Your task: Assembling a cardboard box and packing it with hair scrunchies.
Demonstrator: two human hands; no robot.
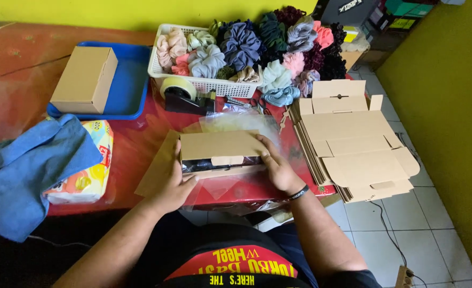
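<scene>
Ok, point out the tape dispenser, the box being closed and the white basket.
Tape dispenser (181, 92), head view, on the tape roll.
Box (220, 145), head view, on its top flap.
White basket (220, 87), head view, on its front wall.

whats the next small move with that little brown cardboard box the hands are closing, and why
Probably press the lid of the small brown cardboard box fully down and tuck its front tab in. The left hand and right hand grip the box at either end, yet a gap under the lid shows something dark inside, and the tab sits outside the front wall, so the box looks not quite shut.
</scene>
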